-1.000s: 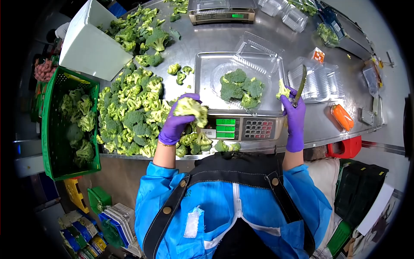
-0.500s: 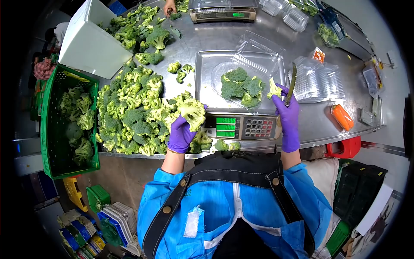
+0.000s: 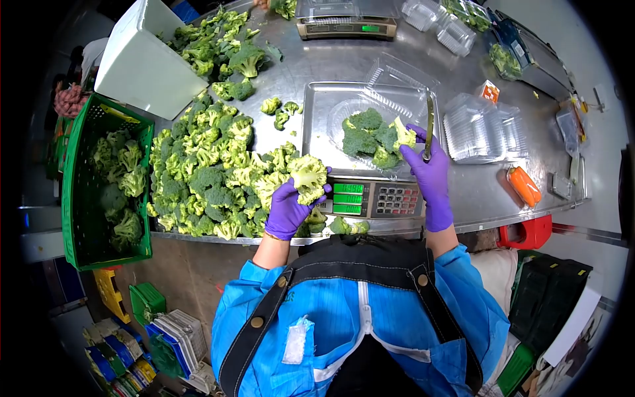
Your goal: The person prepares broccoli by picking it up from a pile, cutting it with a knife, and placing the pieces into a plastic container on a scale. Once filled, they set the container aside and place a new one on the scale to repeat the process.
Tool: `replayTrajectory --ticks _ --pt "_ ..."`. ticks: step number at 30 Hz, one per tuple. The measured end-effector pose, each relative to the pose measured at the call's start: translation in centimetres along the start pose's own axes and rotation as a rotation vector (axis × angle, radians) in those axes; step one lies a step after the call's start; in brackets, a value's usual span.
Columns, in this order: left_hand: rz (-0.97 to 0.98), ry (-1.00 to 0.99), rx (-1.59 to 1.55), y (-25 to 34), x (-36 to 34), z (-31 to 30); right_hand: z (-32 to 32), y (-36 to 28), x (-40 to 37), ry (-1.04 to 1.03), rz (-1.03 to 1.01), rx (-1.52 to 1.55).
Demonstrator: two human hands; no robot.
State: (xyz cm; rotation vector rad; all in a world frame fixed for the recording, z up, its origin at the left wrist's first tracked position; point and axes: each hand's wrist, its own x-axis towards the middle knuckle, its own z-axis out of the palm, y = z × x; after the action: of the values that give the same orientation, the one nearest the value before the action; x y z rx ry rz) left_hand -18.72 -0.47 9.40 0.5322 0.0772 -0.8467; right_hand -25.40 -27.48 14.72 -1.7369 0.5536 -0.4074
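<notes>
My left hand [image 3: 290, 210], in a purple glove, is closed round a cut piece of broccoli [image 3: 308, 178], its pale stem side turned up, beside a heap of broccoli florets [image 3: 208, 175]. My right hand [image 3: 428, 169], gloved too, grips a knife [image 3: 430, 122] with its blade pointing away from me. Thumb and fingertips of that hand are also at a pale floret [image 3: 403, 134] at the right edge of the florets in a clear plastic box [image 3: 338, 109]. The open box stands on the metal pan [image 3: 317, 142] of a scale [image 3: 377, 198] with green displays.
A green crate [image 3: 76, 198] with broccoli is on the left, behind it a white foam box [image 3: 142, 66]. Nested clear containers [image 3: 483, 129] and an orange packet [image 3: 524, 186] lie right of the scale. A second scale [image 3: 347, 28] stands at the back.
My right hand has moved left with the knife and floret, bringing the floret over the box. My left hand has shifted slightly right and turned its broccoli piece.
</notes>
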Motion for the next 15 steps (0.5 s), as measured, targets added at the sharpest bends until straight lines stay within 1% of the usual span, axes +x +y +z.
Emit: replayTrajectory --ticks 2,6,8,12,14,15 --pt "-0.015 0.025 0.063 -0.1 -0.1 -0.6 0.2 0.1 0.2 -0.015 -0.023 -0.012" --pt "-0.015 0.079 0.069 -0.2 -0.5 -0.7 0.4 -0.4 0.1 -0.015 0.003 0.053" --pt "-0.003 0.101 0.147 -0.2 -0.4 -0.4 0.3 0.2 0.2 -0.01 -0.038 0.016" --pt "-0.01 0.071 0.088 -0.3 -0.3 -0.3 0.7 0.0 0.4 0.0 -0.042 -0.026" --pt "-0.024 0.099 0.105 -0.4 -0.4 -0.2 1.1 0.2 0.6 -0.031 -0.123 -0.045" --pt "-0.024 0.1 0.106 -0.4 -0.4 0.0 1.2 0.1 0.6 -0.031 -0.122 -0.044"
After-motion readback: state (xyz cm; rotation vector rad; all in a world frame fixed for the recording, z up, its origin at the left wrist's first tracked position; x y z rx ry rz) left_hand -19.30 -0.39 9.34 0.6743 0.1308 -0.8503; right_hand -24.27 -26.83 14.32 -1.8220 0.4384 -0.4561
